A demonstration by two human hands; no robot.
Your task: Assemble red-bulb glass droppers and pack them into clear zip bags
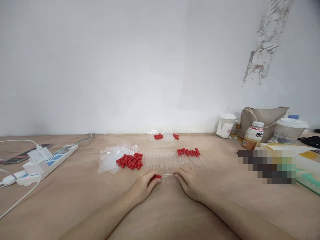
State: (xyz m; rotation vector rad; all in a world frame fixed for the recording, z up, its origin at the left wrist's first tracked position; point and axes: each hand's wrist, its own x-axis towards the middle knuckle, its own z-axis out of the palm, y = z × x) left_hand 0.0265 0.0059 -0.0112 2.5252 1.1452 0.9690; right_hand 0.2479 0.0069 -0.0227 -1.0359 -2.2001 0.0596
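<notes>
Between the thumb and fingers of my left hand point(145, 185) is a red rubber bulb point(156, 177). My right hand point(189, 181) pinches a glass dropper tube point(169, 175), whose end points left at the bulb with a small gap between them. Beyond my hands lies a row of bare glass tubes point(160, 160). At the row's left is a pile of red rubber bulbs point(130, 161), partly on clear plastic bags point(110, 159). To the right, several glass droppers with red bulbs fitted point(188, 152) lie side by side.
Small bags with red bulbs point(158, 136) lie near the wall. On the left are a power strip point(53, 163), chargers, cables and a phone point(23, 155). A lidded cup point(226, 126), a bottle point(253, 136), a bag point(266, 120) and a tub point(290, 131) stand at the right.
</notes>
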